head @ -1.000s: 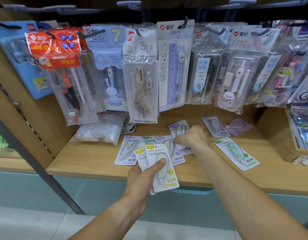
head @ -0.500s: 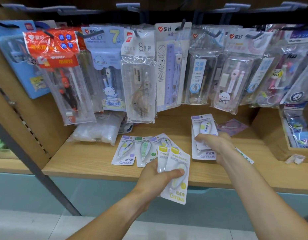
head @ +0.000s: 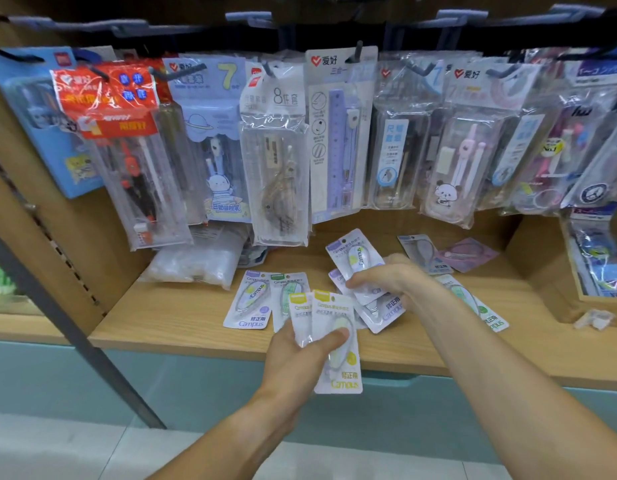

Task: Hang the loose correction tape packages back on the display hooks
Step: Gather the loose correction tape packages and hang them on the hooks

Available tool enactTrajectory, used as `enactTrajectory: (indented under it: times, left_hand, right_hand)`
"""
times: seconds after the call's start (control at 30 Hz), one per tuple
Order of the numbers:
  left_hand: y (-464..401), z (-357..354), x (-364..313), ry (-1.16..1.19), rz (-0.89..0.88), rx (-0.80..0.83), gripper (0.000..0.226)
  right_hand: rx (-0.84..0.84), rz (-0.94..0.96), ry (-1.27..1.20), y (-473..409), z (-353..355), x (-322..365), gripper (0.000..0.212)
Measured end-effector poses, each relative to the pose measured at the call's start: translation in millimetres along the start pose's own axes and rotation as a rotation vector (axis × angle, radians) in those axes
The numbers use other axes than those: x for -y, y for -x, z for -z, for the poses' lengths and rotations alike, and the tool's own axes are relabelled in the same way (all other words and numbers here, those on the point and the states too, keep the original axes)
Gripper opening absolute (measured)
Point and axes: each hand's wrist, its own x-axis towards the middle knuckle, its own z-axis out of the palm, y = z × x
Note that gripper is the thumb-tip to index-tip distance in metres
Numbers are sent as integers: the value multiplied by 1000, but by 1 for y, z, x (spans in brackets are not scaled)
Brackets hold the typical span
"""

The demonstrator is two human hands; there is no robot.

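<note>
Our left hand (head: pixel 301 355) grips two yellow packages (head: pixel 336 344); our right hand (head: pixel 391 282) pinches purple packages (head: pixel 355 261) above the shelf (head: pixel 182 320). We judge these cards light, thin and slippery, best held by the edges, keeping the hang hole free.

You face a light wooden shelf (head: pixel 182 327) with a wooden back panel (head: pixel 421 220) and a slanted wooden side wall (head: pixel 40 237) on your left. A dark metal upright (head: pixel 75 327) crosses it diagonally. Below sits a pale teal base (head: pixel 196 386), then a glossy white tiled floor (head: pixel 75 452).
</note>
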Motion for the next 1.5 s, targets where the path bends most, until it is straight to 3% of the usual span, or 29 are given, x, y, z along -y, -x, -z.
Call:
enactTrajectory:
  times: [0.13, 0.3, 0.5, 0.57, 0.77, 0.87, 1.0, 1.2, 1.4, 1.5]
  left_hand:
    - [-4, 7, -4, 107, 30, -83, 30]
    - [-7, 7, -8, 138, 58, -65, 31]
    - [-6, 0, -13, 157, 86, 73, 28]
    - [-6, 0, -12, 167, 85, 94, 29]
    - [-9, 1, -10, 207, 102, 125, 35]
    - [-5, 2, -16, 270, 150, 118, 37]
    - [27, -2, -37, 345, 302, 82, 41]
    - [121, -23, -149, 361, 518, 97, 48]
    - [228, -64, -339, 252, 497, 161, 49]
    - [282, -107, -451, 202, 444, 214, 73]
  right_hand:
    - [-29, -25, 53, -1, -9, 5, 51]
    - [-52, -20, 87, -2, -18, 4, 52]
    - [-30, -75, -156, 2, -18, -10, 43]
    - [-41, -46, -230, 7, -14, -19, 35]
    - [-40, 53, -406, 17, -11, -44, 36]
    - [-36, -24, -499, 30, -1, -61, 40]
    - [-4, -159, -528, 85, 27, -64, 30]
    - [-34, -252, -597, 211, 85, 10, 23]
    - [-137, -226, -687, 353, 192, 153, 26]
    - [-277, -166, -731, 426, 271, 233, 48]
